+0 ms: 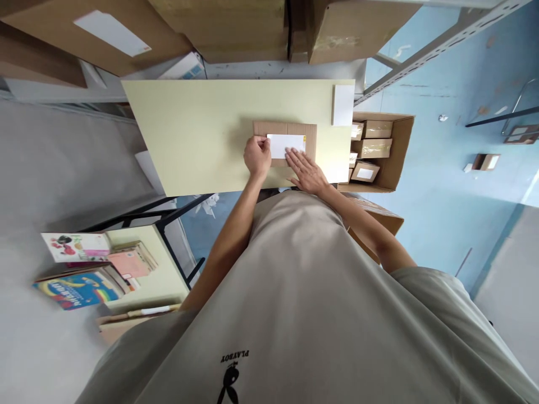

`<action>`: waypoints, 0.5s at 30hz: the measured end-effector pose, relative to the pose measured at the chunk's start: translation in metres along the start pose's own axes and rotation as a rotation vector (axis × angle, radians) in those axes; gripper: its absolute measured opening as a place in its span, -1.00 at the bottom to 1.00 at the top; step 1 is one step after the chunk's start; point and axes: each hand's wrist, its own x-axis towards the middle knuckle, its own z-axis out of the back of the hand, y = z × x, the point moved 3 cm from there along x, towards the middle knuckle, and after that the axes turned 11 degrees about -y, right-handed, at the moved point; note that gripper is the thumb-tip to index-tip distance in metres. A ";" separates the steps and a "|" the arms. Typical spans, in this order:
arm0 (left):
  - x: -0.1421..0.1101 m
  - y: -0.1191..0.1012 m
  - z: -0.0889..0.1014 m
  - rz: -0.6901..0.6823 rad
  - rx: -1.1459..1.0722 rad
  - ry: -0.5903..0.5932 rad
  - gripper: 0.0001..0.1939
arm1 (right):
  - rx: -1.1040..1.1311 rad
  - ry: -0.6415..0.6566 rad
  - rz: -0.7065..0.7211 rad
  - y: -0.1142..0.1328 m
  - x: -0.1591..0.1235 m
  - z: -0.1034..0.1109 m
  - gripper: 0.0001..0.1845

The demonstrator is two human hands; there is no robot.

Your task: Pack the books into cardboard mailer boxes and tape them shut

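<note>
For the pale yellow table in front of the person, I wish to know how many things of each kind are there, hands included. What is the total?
Cardboard box: 1
White label on it: 1
White block: 1
Hands, left hand and right hand: 2
Total: 5

Brown cardboard parcel [284, 127]: rectangular, closed on its upper face, lying flat on the pale yellow tabletop [189, 134], near the edge closest to the wearer. White rectangular label [278, 146]: small yellow mark at its far right corner, long side running left to right, lying over the parcel's upper face. Left fingers [266, 142] at the label's left edge; right fingers [295, 155] extended over its near right part.
</note>
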 end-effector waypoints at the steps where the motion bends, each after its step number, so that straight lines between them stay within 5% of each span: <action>1: 0.000 0.000 -0.001 -0.001 0.000 0.002 -0.92 | -0.006 -0.038 -0.024 -0.004 0.002 0.000 0.09; 4: 0.000 0.003 -0.005 0.001 -0.020 -0.004 -0.92 | -0.030 -0.149 -0.102 -0.010 0.014 -0.003 0.14; 10: 0.003 0.010 -0.008 -0.021 -0.056 -0.012 -0.87 | -0.020 0.004 0.082 0.008 0.037 -0.025 0.08; 15: 0.001 0.011 -0.010 -0.049 -0.060 -0.059 -0.92 | -0.039 -0.182 -0.077 0.000 0.050 -0.022 0.02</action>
